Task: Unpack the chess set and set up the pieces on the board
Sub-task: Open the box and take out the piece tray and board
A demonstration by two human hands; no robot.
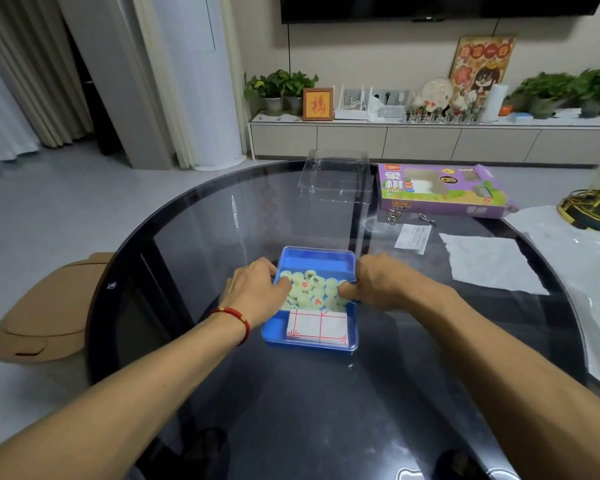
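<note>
A blue tray point(317, 260) stands on the dark glass table in front of me. Several pale green round chess pieces point(314, 292) with red and dark characters lie heaped in its middle. A folded white paper board point(317, 326) with red lines lies in the tray's near end. My left hand point(255, 289) reaches over the tray's left rim with its fingers curled among the pieces. My right hand point(374, 282) comes in over the right rim, fingertips in the heap. What each hand holds is hidden by the fingers.
A clear plastic lid point(336, 174) lies at the table's far side, beside the purple chess box point(440, 190). A small paper slip point(413, 237) and a white tissue point(489, 265) lie to the right. A tan bin point(45, 306) stands left of the table.
</note>
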